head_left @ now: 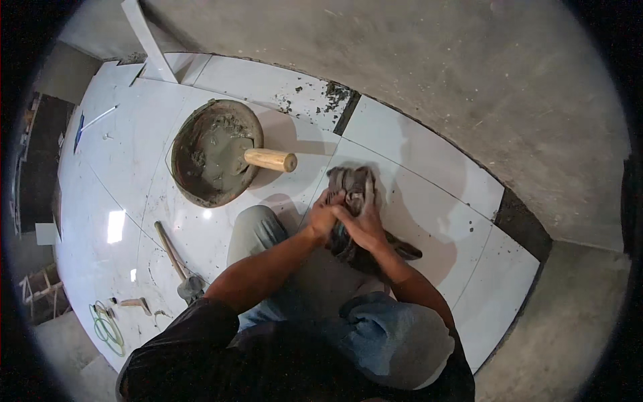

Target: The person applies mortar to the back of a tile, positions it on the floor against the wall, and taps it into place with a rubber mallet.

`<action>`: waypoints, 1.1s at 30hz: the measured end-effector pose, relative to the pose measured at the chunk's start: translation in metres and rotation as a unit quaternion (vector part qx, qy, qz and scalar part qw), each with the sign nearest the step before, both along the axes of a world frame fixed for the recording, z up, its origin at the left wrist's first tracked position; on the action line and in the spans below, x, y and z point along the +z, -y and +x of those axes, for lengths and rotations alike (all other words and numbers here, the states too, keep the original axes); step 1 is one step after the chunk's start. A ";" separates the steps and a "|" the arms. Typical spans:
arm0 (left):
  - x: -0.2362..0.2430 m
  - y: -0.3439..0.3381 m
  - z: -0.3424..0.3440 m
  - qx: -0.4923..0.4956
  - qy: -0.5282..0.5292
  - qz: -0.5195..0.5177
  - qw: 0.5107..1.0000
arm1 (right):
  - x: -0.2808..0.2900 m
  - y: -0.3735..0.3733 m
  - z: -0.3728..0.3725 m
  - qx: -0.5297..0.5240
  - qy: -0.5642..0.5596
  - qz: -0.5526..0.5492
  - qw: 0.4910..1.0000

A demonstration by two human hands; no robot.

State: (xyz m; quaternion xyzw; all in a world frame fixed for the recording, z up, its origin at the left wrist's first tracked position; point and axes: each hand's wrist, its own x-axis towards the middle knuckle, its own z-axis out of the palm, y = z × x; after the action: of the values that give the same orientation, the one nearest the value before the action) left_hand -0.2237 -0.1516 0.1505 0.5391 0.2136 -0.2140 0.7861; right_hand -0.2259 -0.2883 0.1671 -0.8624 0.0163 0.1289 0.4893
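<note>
A dark, dirty rag point(349, 178) lies bunched on the white floor tiles in front of my knees, with one end trailing off to the right. My left hand point(324, 216) is closed on its left side, fingers curled into the cloth. Right beside it, my right hand point(365, 220) grips the same rag, thumb toward the left hand. The two hands touch or nearly touch. Some of the cloth is hidden beneath them. Left of the hands stands a round bucket point(179, 161) of wet grey mortar point(218, 157). A wooden-handled trowel point(270, 159) rests in it, its blade partly buried.
A mallet point(171, 251) lies left of my knee. Farther left are a green cord point(106, 329) and a small wooden-handled tool point(136, 304). A white strip point(151, 43) leans on the bare cement wall point(429, 74). Mortar crumbs point(335, 97) and an untiled gap point(522, 218) edge the tiles.
</note>
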 end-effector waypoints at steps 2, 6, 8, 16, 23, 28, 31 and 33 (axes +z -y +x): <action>-0.007 -0.009 0.030 0.054 -0.057 -0.270 0.960 | -0.002 -0.007 0.032 -0.008 0.022 -0.006 1.000; 0.002 -0.034 0.062 0.005 -0.065 -0.189 0.980 | 0.003 -0.001 0.096 0.089 0.183 -0.124 0.971; -0.023 -0.047 0.058 0.058 -0.055 0.029 0.996 | -0.002 -0.015 0.122 0.089 0.135 -0.155 0.975; -0.032 -0.038 0.014 0.017 -0.023 0.165 0.986 | -0.054 0.108 0.084 -0.032 0.026 -0.298 0.954; -0.026 -0.014 0.014 -0.059 0.048 0.214 0.974 | -0.060 0.311 -0.012 -0.248 -0.097 -0.315 0.911; -0.034 -0.007 0.000 -0.113 0.099 0.228 0.962 | -0.058 0.387 -0.057 -0.257 -0.205 -0.487 0.809; -0.036 -0.001 -0.005 -0.134 0.109 0.221 0.960 | -0.029 0.455 -0.089 -0.306 -0.174 -0.554 0.754; -0.038 -0.009 -0.007 -0.139 0.115 0.245 0.953 | 0.003 0.474 -0.089 -0.381 -0.195 -0.558 0.711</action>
State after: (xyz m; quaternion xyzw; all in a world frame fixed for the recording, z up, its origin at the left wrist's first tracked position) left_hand -0.2308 -0.1424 0.1122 0.7603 0.0903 -0.1991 0.6117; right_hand -0.3152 -0.7621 0.1699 -0.8546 0.5079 0.0639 -0.0874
